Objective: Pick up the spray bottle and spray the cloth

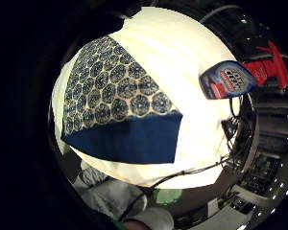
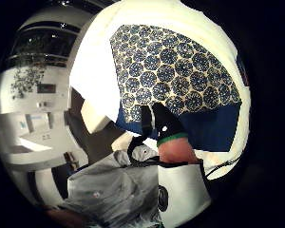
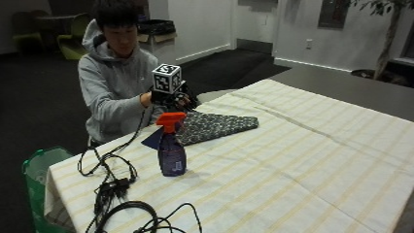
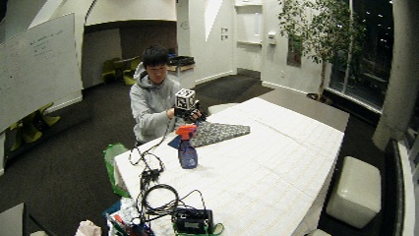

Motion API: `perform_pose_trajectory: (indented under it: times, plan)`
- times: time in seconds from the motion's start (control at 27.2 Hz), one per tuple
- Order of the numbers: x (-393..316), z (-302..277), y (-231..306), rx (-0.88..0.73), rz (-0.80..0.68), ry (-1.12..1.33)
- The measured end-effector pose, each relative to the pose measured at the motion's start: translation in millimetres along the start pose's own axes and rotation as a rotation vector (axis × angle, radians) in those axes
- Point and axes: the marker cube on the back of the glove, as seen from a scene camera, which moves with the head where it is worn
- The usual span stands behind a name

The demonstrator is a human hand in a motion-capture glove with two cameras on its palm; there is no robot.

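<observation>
Count: 1 spray bottle (image 3: 171,148), upright on the striped tablecloth (image 3: 304,160). 1 patterned cloth (image 3: 210,126), folded, flat just behind the bottle. 1 gloved right hand (image 3: 169,97), raised above the cloth's near end. 1 green bag (image 3: 37,170) on the floor beside the table corner nearest the bottle.

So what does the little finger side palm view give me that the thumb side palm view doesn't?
Only the little finger side view shows the spray bottle, red trigger and blue label, on the striped tablecloth beside the cloth. Only the thumb side view shows part of the gloved right hand, the person's grey sleeve and the room behind. Both show the patterned cloth with its plain blue underside turned up, lying on the tablecloth.
</observation>
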Motion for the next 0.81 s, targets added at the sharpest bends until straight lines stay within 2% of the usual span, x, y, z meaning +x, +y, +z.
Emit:
perform_pose_trajectory:
  times: [0.4, 0.81]
  plan:
    - [16, -5, 26, 0.172, 0.028, -0.066]
    - [78, -1, 68, 0.372, 0.203, -0.17]
